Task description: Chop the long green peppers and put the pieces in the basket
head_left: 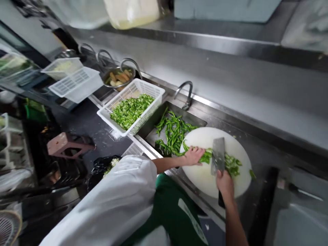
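Note:
On the round white cutting board (202, 186), my left hand (194, 156) presses down on a bunch of long green peppers (206, 157). My right hand (225, 184) is wrapped round the black handle of a cleaver (218, 155). The broad blade stands just right of the bunch, between it and a small heap of cut pepper pieces (232, 165). One piece (252, 174) lies at the board's right edge. Many whole green peppers (173, 128) fill part of the sink (151, 131) at the board's left.
A white perforated basket (153, 89) of sliced green peppers (133, 109) straddles the sink's left side. Behind the sink rises a curved faucet (189, 90). Farther left are a metal bowl (107, 83) and a white basket (84, 80). A pink stool (61, 143) stands on the floor.

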Available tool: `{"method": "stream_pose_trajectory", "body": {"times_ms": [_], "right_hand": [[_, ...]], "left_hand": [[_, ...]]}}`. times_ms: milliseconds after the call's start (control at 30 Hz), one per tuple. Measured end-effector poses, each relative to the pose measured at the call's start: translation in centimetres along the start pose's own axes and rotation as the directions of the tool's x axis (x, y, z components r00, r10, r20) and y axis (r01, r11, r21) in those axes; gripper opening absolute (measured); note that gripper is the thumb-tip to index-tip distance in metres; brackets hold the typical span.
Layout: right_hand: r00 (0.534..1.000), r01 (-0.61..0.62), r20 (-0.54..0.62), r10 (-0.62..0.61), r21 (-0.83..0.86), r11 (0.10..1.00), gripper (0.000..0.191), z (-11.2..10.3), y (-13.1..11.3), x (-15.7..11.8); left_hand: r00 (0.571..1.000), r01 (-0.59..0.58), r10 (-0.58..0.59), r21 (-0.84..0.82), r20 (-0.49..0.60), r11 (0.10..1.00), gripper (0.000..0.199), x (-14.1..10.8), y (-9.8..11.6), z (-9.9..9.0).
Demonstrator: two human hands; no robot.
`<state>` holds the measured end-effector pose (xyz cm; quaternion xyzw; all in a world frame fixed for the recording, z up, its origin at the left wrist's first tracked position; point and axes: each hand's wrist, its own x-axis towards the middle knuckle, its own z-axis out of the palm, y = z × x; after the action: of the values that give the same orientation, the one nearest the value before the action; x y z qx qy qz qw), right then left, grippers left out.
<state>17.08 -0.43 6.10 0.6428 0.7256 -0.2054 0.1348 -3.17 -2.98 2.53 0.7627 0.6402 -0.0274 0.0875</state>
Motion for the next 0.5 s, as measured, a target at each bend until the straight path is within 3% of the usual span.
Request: {"method": "stream_pose_trajectory", "body": {"times_ms": [133,267,333,433,500], "right_hand": [[0.999,-0.028,0.025,0.029,-0.029,0.999,0.043,0.2,1.7,-1.1],[1.000,-0.003,0.011,0.003,0.007,1.000,0.042,-1.9,-0.2,-4.3],[0.999,0.020,0.027,-0.021,0.052,0.998,0.037,-3.0,-0.9,-5.1],[0.997,-0.076,-0.002,0.077,0.089,0.993,0.031,-3.8,-0.9,-4.9],[0.996,-0.066,-0.048,0.070,0.088,0.994,0.031,-3.9,-0.9,-4.7]], "left_hand": [[0.998,-0.055,0.058,0.066,-0.036,0.996,0.087,0.2,1.0,0.6],[0.995,-0.097,0.097,-0.017,-0.036,0.995,0.103,-1.0,1.4,-0.8],[0.998,-0.054,0.053,-0.069,-0.016,0.996,0.106,-1.8,1.3,-1.5],[0.995,-0.006,-0.003,-0.086,-0.097,0.996,0.094,-1.6,0.5,-1.4],[0.995,-0.017,0.009,-0.080,-0.097,0.997,0.086,-1.3,0.3,-0.8]]}}
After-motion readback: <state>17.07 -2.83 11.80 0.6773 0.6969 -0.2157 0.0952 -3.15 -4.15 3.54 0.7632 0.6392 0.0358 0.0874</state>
